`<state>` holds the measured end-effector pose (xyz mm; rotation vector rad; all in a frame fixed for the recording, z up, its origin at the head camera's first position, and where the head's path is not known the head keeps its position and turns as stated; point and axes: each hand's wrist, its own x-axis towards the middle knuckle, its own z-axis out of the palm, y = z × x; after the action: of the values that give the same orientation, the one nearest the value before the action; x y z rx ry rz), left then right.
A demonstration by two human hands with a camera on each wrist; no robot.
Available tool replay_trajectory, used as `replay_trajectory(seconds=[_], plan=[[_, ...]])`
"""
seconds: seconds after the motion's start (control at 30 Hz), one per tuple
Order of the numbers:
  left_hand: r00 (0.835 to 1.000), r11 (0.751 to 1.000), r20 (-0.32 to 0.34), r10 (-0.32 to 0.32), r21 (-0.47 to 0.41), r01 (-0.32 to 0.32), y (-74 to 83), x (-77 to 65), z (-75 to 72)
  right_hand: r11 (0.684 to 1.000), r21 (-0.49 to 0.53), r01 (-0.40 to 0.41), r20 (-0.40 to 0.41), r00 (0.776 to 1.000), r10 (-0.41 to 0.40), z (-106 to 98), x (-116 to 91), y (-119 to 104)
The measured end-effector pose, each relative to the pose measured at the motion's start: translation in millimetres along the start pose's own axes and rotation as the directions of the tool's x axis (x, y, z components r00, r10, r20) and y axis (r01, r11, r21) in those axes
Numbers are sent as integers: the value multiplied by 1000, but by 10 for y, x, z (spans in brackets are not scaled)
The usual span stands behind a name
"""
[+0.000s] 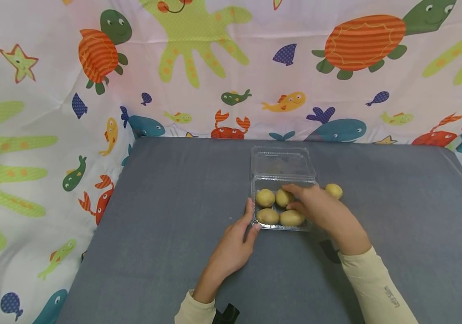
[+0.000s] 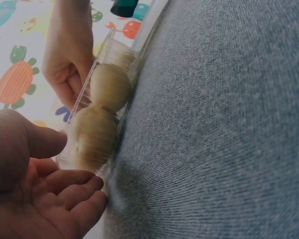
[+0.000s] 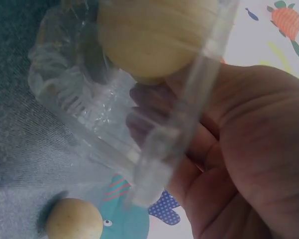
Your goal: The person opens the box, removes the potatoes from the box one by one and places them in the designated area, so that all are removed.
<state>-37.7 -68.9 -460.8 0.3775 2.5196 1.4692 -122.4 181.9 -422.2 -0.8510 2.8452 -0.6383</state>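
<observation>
A: Where were the potatoes [image 1: 265,198] in the head view?

B: Four showed in the clear container [image 1: 283,227] on the grey table [image 1: 182,193]. The right hand [image 1: 322,211] reached in, forefinger and thumb pinching one potato [image 1: 282,199] at ten o'clock from its palm. The left hand [image 1: 233,247], fingers relaxed and thumb apart, touched the container's corner at seven o'clock.

A: And around them?

B: The lid [image 1: 283,163] lay tipped back at the container's twelve o'clock. A loose potato [image 1: 334,191] sat outside, at one o'clock from the right hand, with printed cloth [image 1: 202,101] behind the table. The right hand covered the container's three o'clock side, so I couldn't tell what lay beneath.

A: The left wrist view?

B: The container was at two o'clock from the left hand. Two potatoes showed plainly, a third partly; the right hand's fingertips were hidden behind the container. Something dark green [image 2: 123,7], cut off by the top edge, I couldn't identify.

A: The right wrist?

B: One big potato sat at eleven o'clock from the right hand. The clear wall crossed its fingers, and blur made contact hard to judge. The loose potato, at eight o'clock, was cut by the bottom edge.
</observation>
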Motion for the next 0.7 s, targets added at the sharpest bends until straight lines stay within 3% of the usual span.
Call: replay_trajectory(seconds=[0.7], plan=[[1000, 1000, -8, -1, 1, 1, -4, -19, 13, 998, 66, -7, 35, 999, 5, 16, 61, 39]])
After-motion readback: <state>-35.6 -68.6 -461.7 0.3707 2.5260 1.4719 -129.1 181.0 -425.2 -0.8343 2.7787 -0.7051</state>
